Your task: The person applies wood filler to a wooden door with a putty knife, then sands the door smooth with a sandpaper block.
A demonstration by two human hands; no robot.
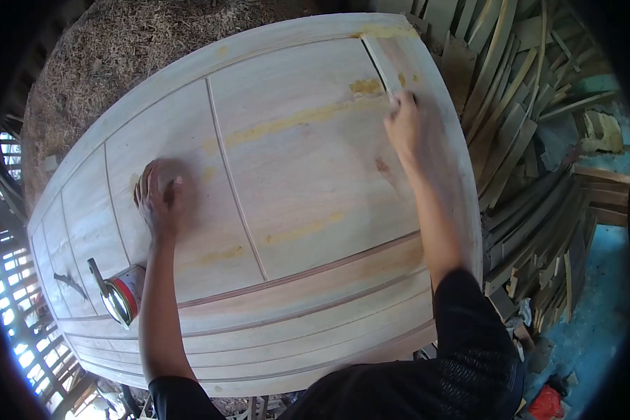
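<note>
Hands work on a large pale wooden door [294, 182] that lies flat, its face cut into rectangular panels by narrow grooves, with darker reddish lines running along the near rails. The left hand [157, 199] lies palm down on a middle panel, fingers together and slightly curled, thumb out to the side, pressing flat on the wood and holding nothing. The right hand [404, 126] reaches to the far right corner of the door, where its fingertips close on a small pale scraper blade [392, 98] held against the wood at the foot of a groove; the blade is small and partly hidden by the fingers, so it may be a putty knife. Around that hand are patches of yellow filler paste [301, 119], one streak running leftward across the panel, a smaller dab just above it, and more smeared along the top edge. Fainter yellow patches show lower on the panels. Near the left forearm, a round metal tin with a red label [122, 297] lies on the door, with a tool handle resting across its open top. Beyond the door's right edge stands a heap of thin wooden offcuts [532, 175], and behind its far edge a mound of brown sawdust [126, 42].
</note>
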